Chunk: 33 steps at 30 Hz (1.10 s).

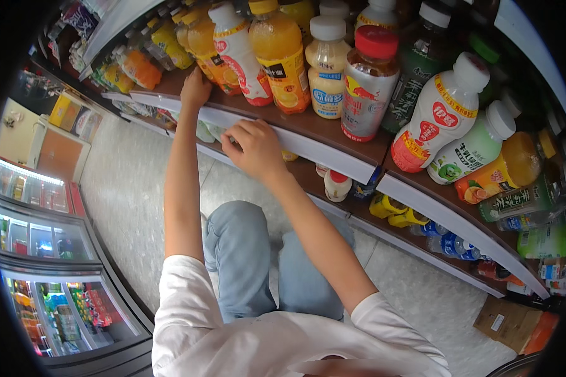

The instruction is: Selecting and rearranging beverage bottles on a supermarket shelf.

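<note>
My left hand [196, 89] reaches onto the brown shelf [283, 120], beside an orange juice bottle [212, 61]; its fingertips are partly hidden, so a grip cannot be made out. My right hand [253, 147] hovers at the shelf's white front strip [330, 150], fingers curled, with no item seen in it. Along the shelf stand a white and pink drink bottle [245, 61], another orange juice bottle [283, 66], a pale yellow drink bottle [328, 75], a red-capped Red Bull bottle [370, 89] and a dark green tea bottle [412, 75].
A lower shelf holds a small red-capped bottle [337, 184], yellow-packed goods [387, 205] and blue-labelled water bottles [448, 244]. Glass-fronted coolers [66, 311] line the left side. A cardboard box [507, 323] sits on the tiled floor [420, 282] at the right.
</note>
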Motion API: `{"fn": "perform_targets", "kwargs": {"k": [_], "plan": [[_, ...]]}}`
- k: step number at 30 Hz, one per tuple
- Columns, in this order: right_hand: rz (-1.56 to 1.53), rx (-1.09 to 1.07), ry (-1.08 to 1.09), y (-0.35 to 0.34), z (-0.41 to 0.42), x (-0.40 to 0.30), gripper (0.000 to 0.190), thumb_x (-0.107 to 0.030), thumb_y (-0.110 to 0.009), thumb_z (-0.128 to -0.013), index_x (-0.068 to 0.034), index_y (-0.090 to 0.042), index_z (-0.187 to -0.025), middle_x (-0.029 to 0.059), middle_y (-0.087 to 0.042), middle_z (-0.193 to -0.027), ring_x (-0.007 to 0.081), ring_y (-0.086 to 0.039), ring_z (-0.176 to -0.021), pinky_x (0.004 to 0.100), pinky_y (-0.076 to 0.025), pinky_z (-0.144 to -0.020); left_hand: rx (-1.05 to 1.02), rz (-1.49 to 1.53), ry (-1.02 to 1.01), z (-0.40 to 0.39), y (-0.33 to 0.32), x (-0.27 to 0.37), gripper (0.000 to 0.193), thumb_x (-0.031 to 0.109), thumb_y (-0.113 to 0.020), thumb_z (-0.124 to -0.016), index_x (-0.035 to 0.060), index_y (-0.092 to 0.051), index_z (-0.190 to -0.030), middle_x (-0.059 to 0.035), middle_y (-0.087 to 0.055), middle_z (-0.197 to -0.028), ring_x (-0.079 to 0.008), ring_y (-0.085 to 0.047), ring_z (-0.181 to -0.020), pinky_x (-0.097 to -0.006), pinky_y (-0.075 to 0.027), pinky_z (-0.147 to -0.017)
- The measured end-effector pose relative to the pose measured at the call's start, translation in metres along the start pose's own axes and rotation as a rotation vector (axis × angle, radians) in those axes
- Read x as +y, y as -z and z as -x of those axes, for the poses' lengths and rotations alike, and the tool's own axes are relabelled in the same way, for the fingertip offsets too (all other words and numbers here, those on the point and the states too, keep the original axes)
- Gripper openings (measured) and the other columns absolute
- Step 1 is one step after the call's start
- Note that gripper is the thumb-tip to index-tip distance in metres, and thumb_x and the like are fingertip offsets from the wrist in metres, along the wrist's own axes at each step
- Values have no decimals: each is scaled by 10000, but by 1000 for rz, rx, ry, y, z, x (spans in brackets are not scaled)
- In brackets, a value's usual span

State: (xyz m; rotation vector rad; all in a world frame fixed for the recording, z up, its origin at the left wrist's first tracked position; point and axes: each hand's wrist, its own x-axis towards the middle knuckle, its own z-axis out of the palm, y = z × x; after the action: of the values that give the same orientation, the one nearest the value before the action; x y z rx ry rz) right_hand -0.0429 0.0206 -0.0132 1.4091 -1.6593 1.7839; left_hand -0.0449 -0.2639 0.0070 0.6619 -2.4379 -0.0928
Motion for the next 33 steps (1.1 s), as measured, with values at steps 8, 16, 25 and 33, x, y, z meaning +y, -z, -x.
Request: {"fn": "perform_targets", "kwargs": {"k": [8, 16, 25, 33], "plan": [[275, 93, 118, -7, 12, 11, 114, -86, -705, -715, -84, -598, -754, 37, -612, -765, 248, -583, -666, 381, -451, -653, -30, -64, 98, 20, -7, 44, 293, 178, -542, -788, 52, -540, -1052, -162, -631, -1045, -386, -583, -988, -523, -471, -808], [533, 236, 40, -38, 17, 2, 138, -2, -700, -684, -69, -617, -771, 34, -651, -781, 222, -604, -687, 347, -436, -674, 323, 304, 86, 31, 9, 65, 416, 60, -545, -781, 22, -527, -1194, -140, -616, -1045, -319, -574, -1001, -424, -442, -812], [655, 12, 8, -129, -64, -29, 133, -4, -701, -714, -31, -632, -824, 78, -662, -848, 245, -620, -758, 346, -457, -675, 272, 836, -395, 64, 20, 1, 364, 74, -603, -810, 41, -547, -1168, -127, -541, -1206, -331, -498, -1154, -492, -327, -1005], [1332, -174, 413, -183, -204, -29, 211, -135, -710, -741, -91, -650, -937, 44, -655, -981, 260, -599, -875, 387, -439, -783, 302, 888, -177, 40, 6, -66, 111, 174, -651, -817, 111, -605, -896, -8, -614, -906, -216, -556, -1056, -450, -297, -1028]]}}
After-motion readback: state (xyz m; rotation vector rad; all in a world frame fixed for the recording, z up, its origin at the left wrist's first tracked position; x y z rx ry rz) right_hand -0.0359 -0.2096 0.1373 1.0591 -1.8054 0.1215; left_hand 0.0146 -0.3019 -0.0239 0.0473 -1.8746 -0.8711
